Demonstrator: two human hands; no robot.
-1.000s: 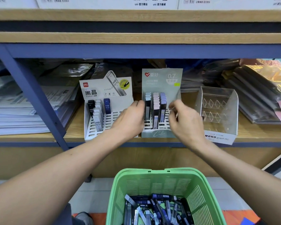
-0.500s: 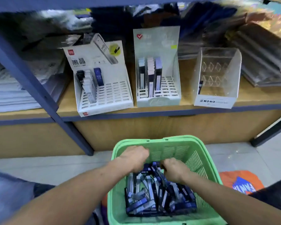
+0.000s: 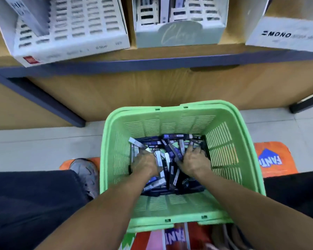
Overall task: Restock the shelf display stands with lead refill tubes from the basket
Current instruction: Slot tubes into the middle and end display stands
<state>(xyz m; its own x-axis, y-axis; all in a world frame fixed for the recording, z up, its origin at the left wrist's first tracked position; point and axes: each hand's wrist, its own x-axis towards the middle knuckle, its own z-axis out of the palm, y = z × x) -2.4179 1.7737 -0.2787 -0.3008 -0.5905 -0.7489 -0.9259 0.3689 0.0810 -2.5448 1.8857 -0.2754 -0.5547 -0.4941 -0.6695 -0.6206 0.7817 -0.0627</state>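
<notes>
Both hands are down in the green basket (image 3: 172, 112), which sits in the lower middle of the frame on the floor right below the shelf edge (image 3: 152, 61). The left hand (image 3: 145, 162) is buried in the left side of the pile of lead refill tubes (image 3: 172, 141), fingers curled down into them. The right hand (image 3: 194, 161) is on the right side of the pile with its fingers spread and pressing in among the tubes. Honestly can't tell whether either one has actually closed on a tube, since the fingertips are hidden in the heap and it's all a bit blurry.

The tubes are a jumble of dark blue, black and whitish sticks covering the basket's bottom, lying at every angle.

Along the top of the frame you get the fronts of three display stands on the shelf — a white slotted one (image 3: 70, 26) in the upper left, mostly bare slots with one pack leaning at its left side. A pale green-grey one (image 3: 179, 34) is in the upper middle with some tubes standing in it, and a white box marked MONO (image 3: 282, 36) in the upper right.

Lower left there's a dark trouser leg (image 3: 25, 201) and a grey shoe (image 3: 85, 172) — orange printed packaging (image 3: 273, 159) peeks out on either side of the basket.
</notes>
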